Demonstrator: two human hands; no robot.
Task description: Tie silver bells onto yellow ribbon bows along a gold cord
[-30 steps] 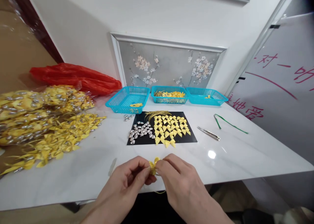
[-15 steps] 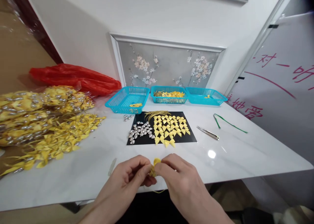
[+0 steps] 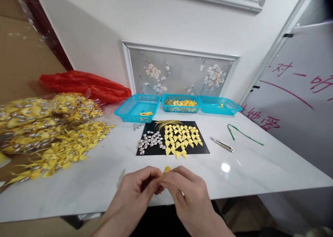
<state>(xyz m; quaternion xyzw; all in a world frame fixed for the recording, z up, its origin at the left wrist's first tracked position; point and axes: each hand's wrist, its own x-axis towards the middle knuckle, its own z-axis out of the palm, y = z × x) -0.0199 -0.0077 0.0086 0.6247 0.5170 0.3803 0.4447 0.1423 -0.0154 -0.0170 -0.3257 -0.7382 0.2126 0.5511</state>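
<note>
My left hand (image 3: pixel 142 188) and my right hand (image 3: pixel 186 188) meet over the table's front edge, fingertips pressed together. Between them they pinch a small yellow ribbon piece (image 3: pixel 167 168); only its top shows, the rest is hidden by my fingers. Beyond my hands lies a black mat (image 3: pixel 153 152). It bears rows of yellow bows (image 3: pixel 179 138), a cluster of silver beads (image 3: pixel 151 140) on its left and a bundle of thin gold strands (image 3: pixel 166 123) along its back edge.
Three blue baskets (image 3: pixel 137 107) stand behind the mat. Tweezers (image 3: pixel 222 144) and a green tie (image 3: pixel 246 134) lie to the right on the white table (image 3: pixel 260 167). Bagged yellow ribbon strings (image 3: pixel 52 126) and a red plastic bag (image 3: pixel 85 86) fill the left side.
My right fingers have closed in against my left fingertips, and less of the yellow piece shows between them. The view has shifted slightly.
</note>
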